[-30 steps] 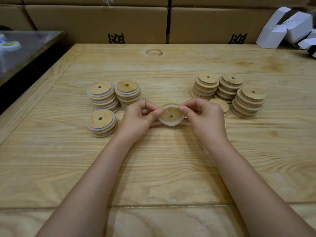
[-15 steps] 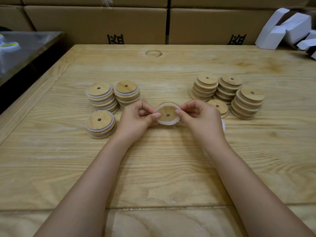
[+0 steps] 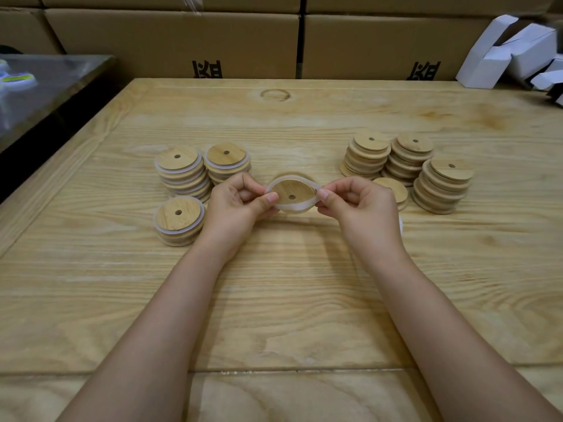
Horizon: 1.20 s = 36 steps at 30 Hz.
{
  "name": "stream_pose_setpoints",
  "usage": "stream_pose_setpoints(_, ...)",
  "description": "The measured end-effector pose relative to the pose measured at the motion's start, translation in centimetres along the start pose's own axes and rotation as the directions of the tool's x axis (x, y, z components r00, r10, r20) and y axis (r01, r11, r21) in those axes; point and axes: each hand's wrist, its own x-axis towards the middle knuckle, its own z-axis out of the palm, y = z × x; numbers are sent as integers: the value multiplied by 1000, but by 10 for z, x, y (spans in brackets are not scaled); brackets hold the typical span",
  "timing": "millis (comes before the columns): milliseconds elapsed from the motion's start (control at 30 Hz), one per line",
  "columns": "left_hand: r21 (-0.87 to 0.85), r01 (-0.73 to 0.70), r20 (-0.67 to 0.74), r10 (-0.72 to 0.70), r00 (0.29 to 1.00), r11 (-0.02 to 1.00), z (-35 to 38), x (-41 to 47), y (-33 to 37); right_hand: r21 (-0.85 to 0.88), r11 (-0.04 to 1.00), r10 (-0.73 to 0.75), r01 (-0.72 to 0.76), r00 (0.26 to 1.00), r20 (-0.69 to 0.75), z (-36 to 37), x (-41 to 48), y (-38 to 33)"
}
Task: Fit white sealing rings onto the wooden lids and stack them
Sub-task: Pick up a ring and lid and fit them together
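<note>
I see a pale wooden table (image 3: 274, 300) with a faint ring mark (image 3: 275, 95) near its far edge. Brown cartons (image 3: 170, 41) stand in a row behind it, two with black print, and white boxes (image 3: 502, 53) lie far right. On the left is a dark glossy counter (image 3: 61, 77) with blurred round items (image 3: 18, 80) on it.

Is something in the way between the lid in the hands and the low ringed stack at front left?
Nothing visible does. Only the left hand, which itself pinches the lid and its white ring, lies between them and the low stack.
</note>
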Motion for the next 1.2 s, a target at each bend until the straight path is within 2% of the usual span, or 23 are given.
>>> stream_pose_setpoints(367,-79,-7,18,9,1000,997,-4,1,-1,-64,995,-72,78,994,85,-2,-1,-1)
stream_pose_setpoints(533,-38,-4,99,7,995,999,-5,0,2,-70,990,-120,123,991,56,-1,-1,4)
stream_pose_setpoints(767,126,9,310,-48,949,992,3,-7,3,-138,957,-251,254,967,39,2,-4,4)
stream_pose_setpoints(967,154,-19,240,-19,971,988,6,-7,4,-181,933,-305,310,951,54,5,-5,4)
stream_pose_setpoints(1200,154,-29,176,1,984,988,8,-7,4,-241,932,-279,271,960,1,5,-6,7)
